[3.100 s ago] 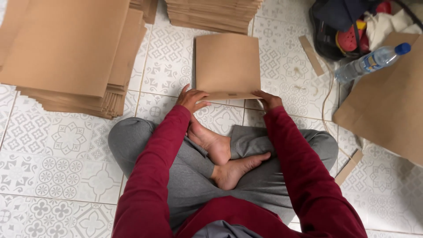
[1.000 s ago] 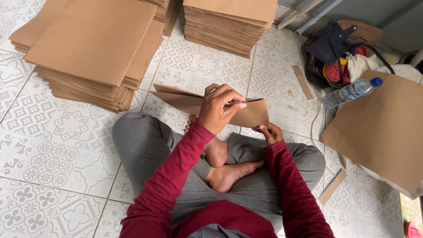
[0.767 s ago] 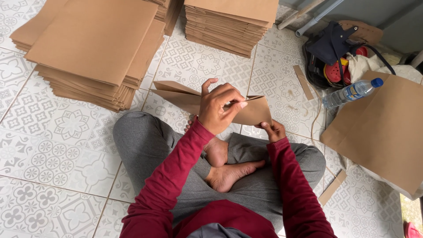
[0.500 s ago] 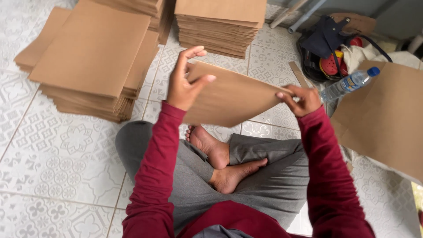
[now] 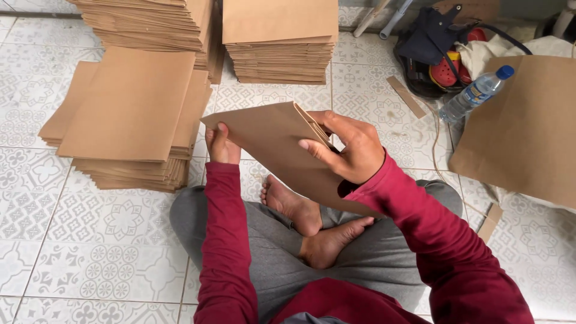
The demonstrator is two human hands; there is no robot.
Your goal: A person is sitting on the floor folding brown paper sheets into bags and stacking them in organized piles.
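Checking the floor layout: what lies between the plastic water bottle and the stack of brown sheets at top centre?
In the head view, between the water bottle and the stack of brown sheets lie a loose cardboard strip on the tiles and a dark bag.

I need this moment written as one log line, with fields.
left hand: grips bag's left edge | right hand: pinches bag's top edge | bag: brown paper, flat, held above lap | stacks: on floor, left
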